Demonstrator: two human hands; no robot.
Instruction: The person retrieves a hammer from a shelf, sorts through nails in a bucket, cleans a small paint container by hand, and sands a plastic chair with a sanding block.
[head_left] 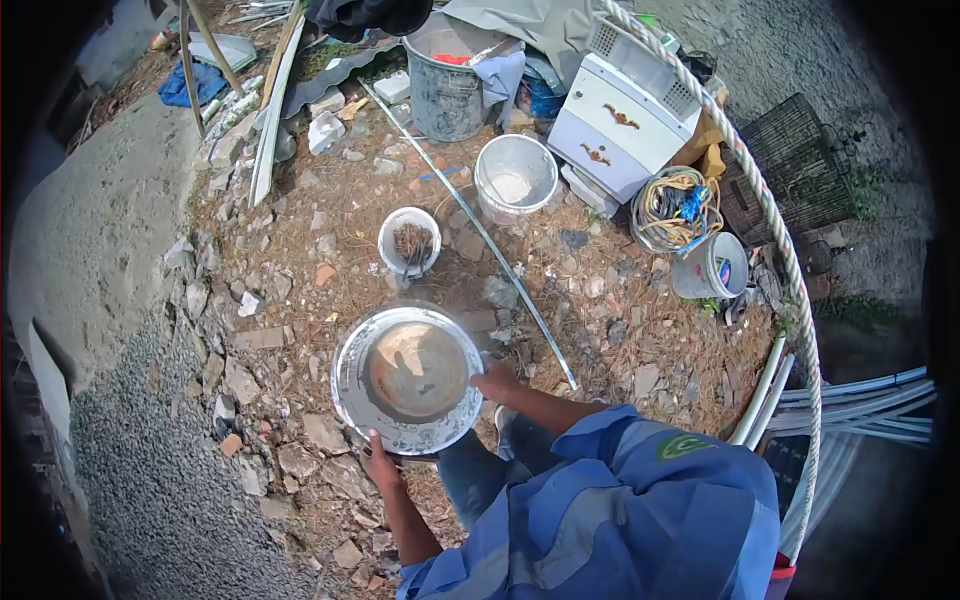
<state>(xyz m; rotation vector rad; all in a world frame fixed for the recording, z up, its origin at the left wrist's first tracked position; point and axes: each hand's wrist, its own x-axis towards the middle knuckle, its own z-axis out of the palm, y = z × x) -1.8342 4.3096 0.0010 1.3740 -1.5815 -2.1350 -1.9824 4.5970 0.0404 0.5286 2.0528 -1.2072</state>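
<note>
A wide, round metal basin, grey-white with worn patches, is held in front of my legs. Its bottom looks brownish and stained, with bright sunlit patches. My left hand grips the near left part of the rim, thumb on top. On the right side of the rim, my right hand is closed round the edge. The fingers beneath the basin are hidden. Just beyond it stands a small white bucket with brown, stick-like pieces inside.
Rubble and dry straw cover the ground. A long thin pipe lies diagonally past the basin. Farther off are a white bucket, a large grey bin, a white cabinet and coiled hose. A rope hangs at right.
</note>
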